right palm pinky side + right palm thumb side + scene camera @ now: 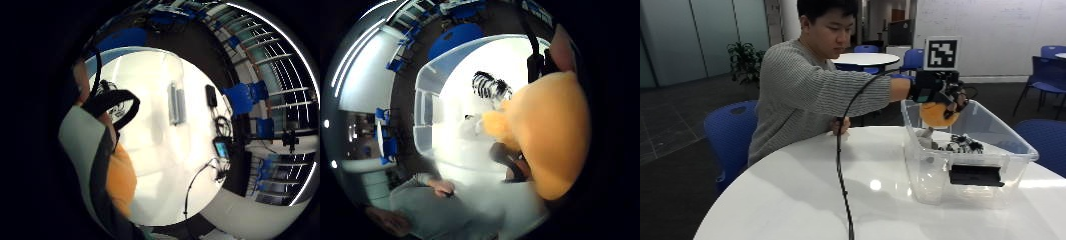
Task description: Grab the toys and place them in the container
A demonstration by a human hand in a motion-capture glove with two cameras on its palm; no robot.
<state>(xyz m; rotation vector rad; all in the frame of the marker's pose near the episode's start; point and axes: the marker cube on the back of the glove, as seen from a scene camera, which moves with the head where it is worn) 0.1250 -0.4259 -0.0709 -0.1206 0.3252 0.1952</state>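
Hands first: gloved right hand [941, 94] is wrapped around a round orange plush toy [939, 114], hanging right above the clear plastic container [926, 170] on the white tabletop [800, 195]. Straight below, inside the container, sits a zebra-striped toy [964, 145], so I'd guess a plain drop does it.

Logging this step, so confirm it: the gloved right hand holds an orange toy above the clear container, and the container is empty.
Not empty. The thumb side palm view shows a zebra-striped toy already inside the clear container. The rest holds: the gloved right hand holds the orange toy above it.
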